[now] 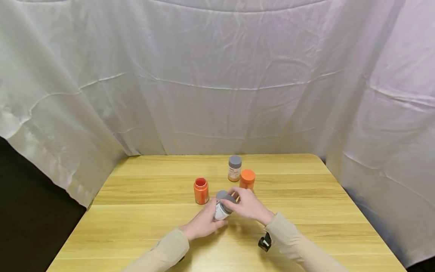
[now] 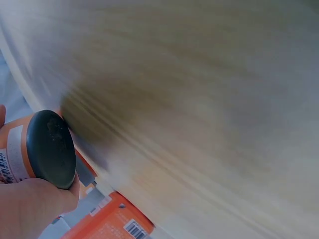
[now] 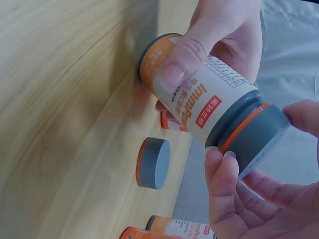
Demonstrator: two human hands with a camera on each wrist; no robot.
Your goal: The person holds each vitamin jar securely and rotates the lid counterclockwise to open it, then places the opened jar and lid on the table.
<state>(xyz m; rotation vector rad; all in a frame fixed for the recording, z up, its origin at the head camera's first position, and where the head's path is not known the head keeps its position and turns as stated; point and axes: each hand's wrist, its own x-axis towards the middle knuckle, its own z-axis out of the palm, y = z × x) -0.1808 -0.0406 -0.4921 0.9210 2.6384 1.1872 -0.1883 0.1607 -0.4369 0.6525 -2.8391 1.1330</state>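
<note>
My left hand (image 1: pixel 204 221) grips a tilted supplement bottle (image 3: pixel 199 92) round its body, thumb across the white and orange label. The bottle's dark grey base (image 2: pixel 52 149) faces out in the left wrist view. At the other end, my right hand (image 1: pixel 249 206) holds the grey lid (image 3: pixel 259 137) between thumb and fingers. An orange edge shows on that lid, which sits on the bottle's neck. Close behind the bottle, a loose grey lid (image 3: pixel 153 163) with an orange rim lies on the table; the head view shows this loose lid (image 1: pixel 221 194) partly covered.
To the left stands an orange bottle (image 1: pixel 201 192) with its mouth uncovered. Farther back is a grey-lidded bottle (image 1: pixel 234 170) with a white label. An orange-capped bottle (image 1: pixel 247 178) stands just behind my right hand. Pale curtains (image 1: pixel 217 113) surround the wooden table (image 1: pixel 142 219).
</note>
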